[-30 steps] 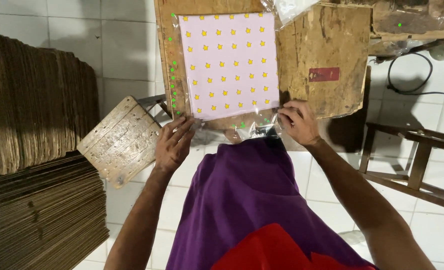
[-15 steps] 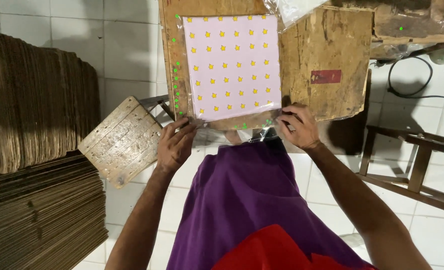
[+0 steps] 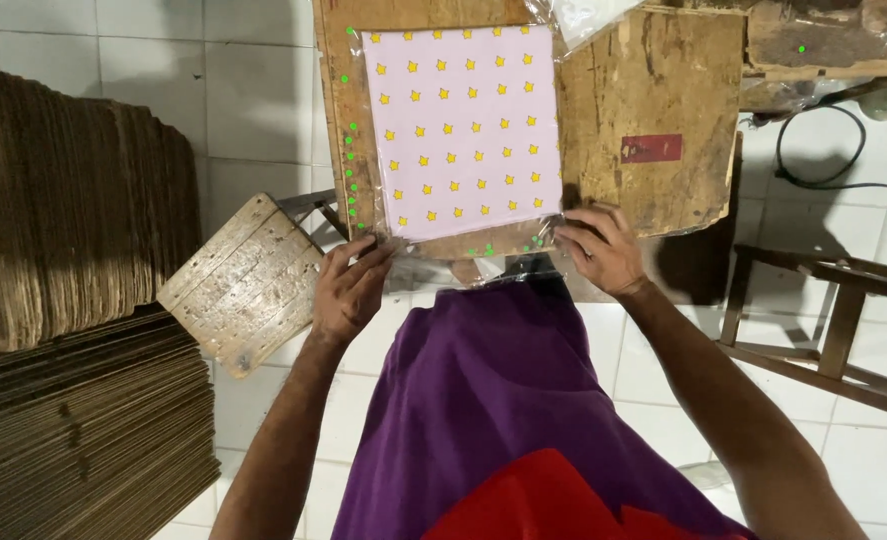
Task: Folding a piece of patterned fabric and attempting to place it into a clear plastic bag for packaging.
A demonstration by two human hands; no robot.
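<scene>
A patterned sheet [image 3: 461,130] is laid on a workboard [image 3: 653,90], with cardboard stacks [image 3: 73,320] piled left and a wooden frame [image 3: 833,320] right.

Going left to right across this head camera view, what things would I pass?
Stacks of brown cardboard sheets → small wooden stool → left hand → pink star-patterned sheet → right hand → wooden frame.

One pink sheet with yellow stars [image 3: 461,130] is seen on one wooden bench [image 3: 653,90]. Two hands are counted, a left hand [image 3: 348,290] and a right hand [image 3: 601,250]. Two stacks of brown cardboard [image 3: 73,320] are seen, and one small wooden stool [image 3: 243,285].
</scene>
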